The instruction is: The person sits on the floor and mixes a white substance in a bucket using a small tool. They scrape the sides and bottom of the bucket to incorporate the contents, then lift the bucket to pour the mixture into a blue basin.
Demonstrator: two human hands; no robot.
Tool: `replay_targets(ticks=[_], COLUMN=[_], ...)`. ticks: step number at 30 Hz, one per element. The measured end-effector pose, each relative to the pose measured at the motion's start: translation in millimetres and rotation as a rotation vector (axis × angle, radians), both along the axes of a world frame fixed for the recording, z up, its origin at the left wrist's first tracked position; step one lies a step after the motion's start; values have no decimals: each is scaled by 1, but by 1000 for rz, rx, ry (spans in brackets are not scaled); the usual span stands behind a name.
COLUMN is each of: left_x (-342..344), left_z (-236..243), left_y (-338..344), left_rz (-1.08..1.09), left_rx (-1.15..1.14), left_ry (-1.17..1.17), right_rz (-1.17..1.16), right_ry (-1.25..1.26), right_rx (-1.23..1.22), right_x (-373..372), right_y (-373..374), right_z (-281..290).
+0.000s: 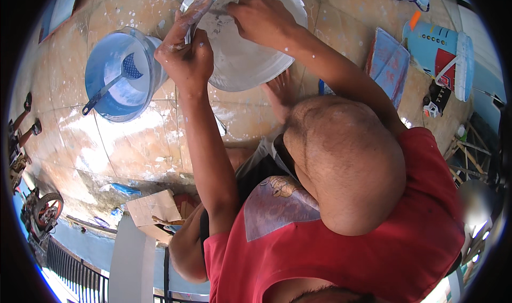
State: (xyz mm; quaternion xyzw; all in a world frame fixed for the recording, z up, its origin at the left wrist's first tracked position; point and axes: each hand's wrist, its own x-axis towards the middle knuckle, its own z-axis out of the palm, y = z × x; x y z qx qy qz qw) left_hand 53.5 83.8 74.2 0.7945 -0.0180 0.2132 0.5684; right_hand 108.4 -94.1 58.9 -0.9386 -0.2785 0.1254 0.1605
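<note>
A large whitish bucket (248, 74) stands at the top middle, its inside smeared with pale grey-white residue. My left hand (186, 58), paint-smudged, is closed on the left side of its rim, with the thumb toward the inside. Inside the bucket's mouth, my right hand (261, 20) has its fingers curled near the far left wall; what they pinch, if anything, I cannot make out. Left of my left hand sits a blue bucket (120, 111) with a whitish coating inside. A blue slotted skimmer (109, 87) lies across it, its handle over the near-left rim.
My bent knee (346, 164) and bare foot (280, 90) are close to the whitish bucket. Right of it lie a stained blue-red flat piece (389, 68) and a tipped light-blue pail (434, 52). A cardboard box (154, 215) sits lower left on splattered tiles (64, 84); a motorcycle wheel (48, 209) shows farther left.
</note>
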Motion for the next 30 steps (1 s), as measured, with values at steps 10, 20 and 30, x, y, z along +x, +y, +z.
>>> replay_targets(ticks=[10, 20, 30], left_x=[2, 3, 4], left_z=[-2, 4, -3], left_y=[-4, -2, -1], left_rz=[-16, -68, -102], left_rx=[-10, 22, -73], left_ry=[6, 54, 39], right_rz=[198, 201, 216], right_ry=[37, 21, 126], right_rx=[-220, -83, -139], right_x=[6, 19, 20], right_y=[-36, 4, 17], right_z=[-35, -50, -5])
